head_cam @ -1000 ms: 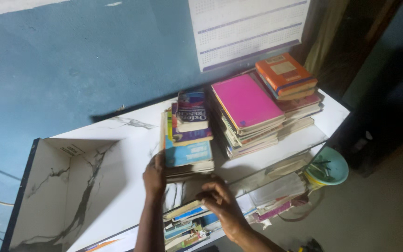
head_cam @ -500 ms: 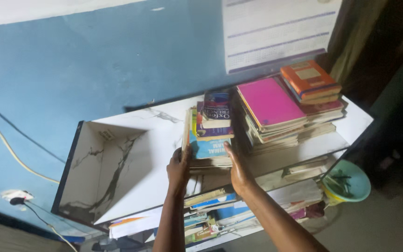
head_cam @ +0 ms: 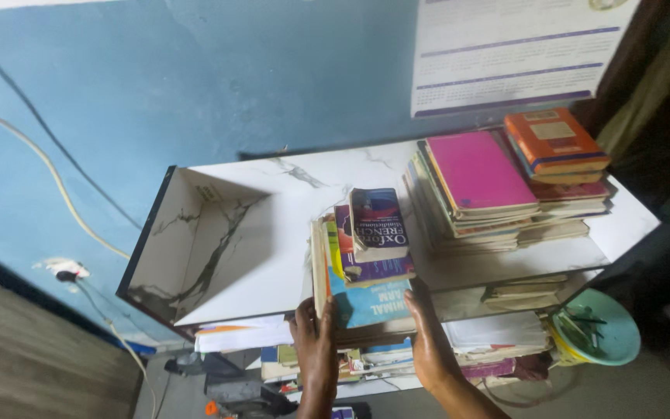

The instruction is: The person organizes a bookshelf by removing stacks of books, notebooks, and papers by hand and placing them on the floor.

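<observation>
Both hands clasp a small stack of books (head_cam: 366, 264) from either side: the left hand (head_cam: 316, 345) presses flat against its worn, cream page edges, the right hand (head_cam: 428, 341) against the opposite side, fingers wrapped up the edge. Between the palms the pile sits on the front part of a white, marble-veined shelf top (head_cam: 273, 233), a small glossy paperback uppermost, wider soft covers beneath. Just beyond the right hand rises a taller, ragged pile topped by a pink book (head_cam: 474, 171), with an orange book (head_cam: 554, 140) past it. Below the wrists, lower shelves are crammed with books. Behind stands a matte blue wall (head_cam: 195, 77) with a pale calendar (head_cam: 505, 54); a teal tub (head_cam: 599, 330) sits beyond the right hand.
</observation>
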